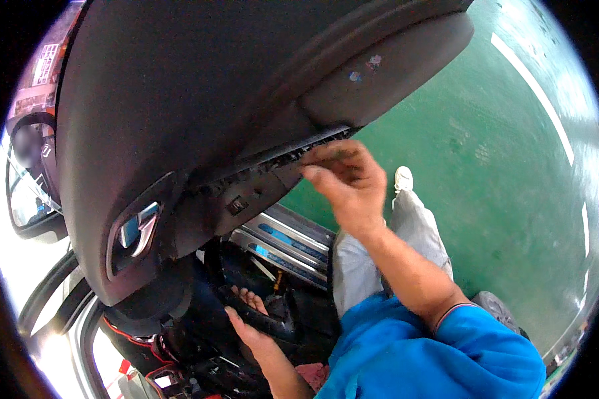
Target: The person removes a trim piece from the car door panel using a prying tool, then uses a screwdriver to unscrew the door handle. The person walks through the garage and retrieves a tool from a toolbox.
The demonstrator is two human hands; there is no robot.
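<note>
A dark car door panel (199, 86) fills the upper left, with a long gap (279, 159) in its armrest where rough black edges show. At the right end of that gap is my right hand (353, 183), thumb and forefinger pinched together at its edge; whatever they hold, if anything, is hidden. Lower down, my left hand (249, 326) is closed round a dark plastic piece (276, 324), its thumb and fingers on opposite sides. Shadow hides much of that piece's outline. A chrome inner door handle (142, 229) sits at the panel's left.
Below the door runs a metallic door sill (286, 243) with blue strips. A side mirror (33, 189) stands at the far left. Green floor (486, 166) with white lines lies on the right. Dark clutter with red edging (160, 349) fills the lower left.
</note>
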